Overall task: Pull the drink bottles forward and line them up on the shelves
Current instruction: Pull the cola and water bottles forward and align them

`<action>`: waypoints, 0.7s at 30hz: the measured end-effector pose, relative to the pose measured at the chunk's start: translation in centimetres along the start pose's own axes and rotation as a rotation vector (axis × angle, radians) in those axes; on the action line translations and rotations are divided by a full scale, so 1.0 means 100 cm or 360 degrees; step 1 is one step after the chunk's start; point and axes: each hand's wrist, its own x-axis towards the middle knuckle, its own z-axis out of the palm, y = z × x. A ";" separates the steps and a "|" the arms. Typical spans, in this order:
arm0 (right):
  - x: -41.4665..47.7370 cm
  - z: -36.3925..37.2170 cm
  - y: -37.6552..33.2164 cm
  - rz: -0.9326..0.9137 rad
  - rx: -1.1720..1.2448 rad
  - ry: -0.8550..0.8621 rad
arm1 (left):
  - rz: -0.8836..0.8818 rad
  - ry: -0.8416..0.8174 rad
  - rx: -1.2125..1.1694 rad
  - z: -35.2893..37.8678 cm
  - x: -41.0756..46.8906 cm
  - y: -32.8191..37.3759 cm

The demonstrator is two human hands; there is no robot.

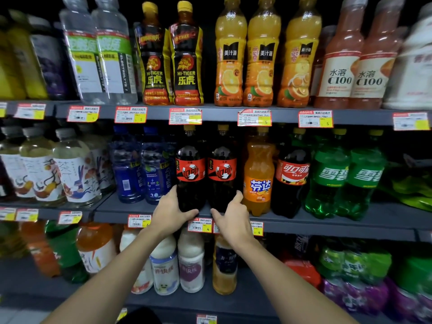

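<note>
At the centre of the frame, on the middle shelf [327, 224], your left hand [171, 211] wraps the foot of the left cola bottle [190, 169], thumb across its front. Your right hand [230, 216] grips the foot of the right cola bottle [222, 171] in the same way. Both bottles stand upright, side by side near the front lip, with their red-and-black labels facing out.

You are holding tall bottles very low, so a sharp tug at the base would likely rock the tops backward into whatever stands behind, which is too dark to make out. Pull too far and a base could slide past the lip and drop onto the milky bottles [177, 260] on the shelf below.

Your right fingers sit just beside the orange soda bottle [258, 181], so widening that grip or swinging to the right may nudge it out of line. The blue bottles [142, 169] crowd your left hand in the same way. The price tags [199, 225] hang right under your thumbs and could be knocked askew.
</note>
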 end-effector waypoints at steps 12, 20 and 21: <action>-0.018 0.008 -0.045 -0.0404 0.0134 -0.0253 | -0.0065 0.0842 0.0155 -0.036 -0.010 -0.004; -0.033 0.102 -0.089 -0.0241 0.0220 -0.0171 | -0.0203 0.0775 0.0245 -0.065 -0.001 -0.069; -0.032 0.111 -0.096 -0.0213 0.0224 -0.0133 | -0.0210 0.0767 0.0217 -0.068 0.002 -0.075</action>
